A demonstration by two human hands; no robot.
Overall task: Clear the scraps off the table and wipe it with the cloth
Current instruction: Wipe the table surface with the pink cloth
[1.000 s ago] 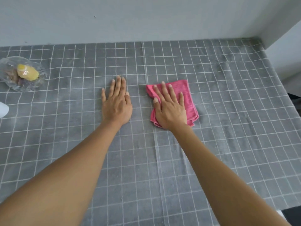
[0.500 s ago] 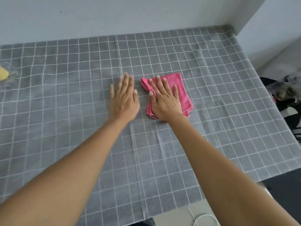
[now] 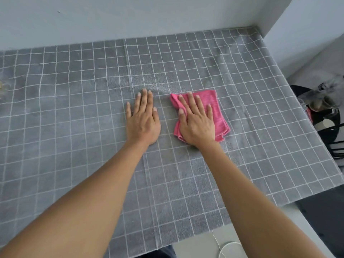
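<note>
Now I see both of my hands flat on the table [image 3: 242, 90], which is covered by a grey cloth with a white grid. My right hand [image 3: 197, 123] presses a folded pink cloth [image 3: 216, 108] down with straight, spread fingers, grasping nothing; the cloth sits a little right of the table's middle, poking out beyond my fingertips and to the right of my palm. My left hand [image 3: 143, 120] lies just beside it, apart from the cloth, fingers straight and relaxed on the bare covering, as if steadying it. Compared with a second ago, the hands and cloth have kept almost the same spot on the grid, so the wipe stroke is small. What has changed is my view: it has swung right, and the clear dish [image 3: 2, 88] with scraps is now only a blurred sliver at the far left edge, I think. I judge that scraps are off the surface and wiping is under way, with most of the table yet to cover.
</note>
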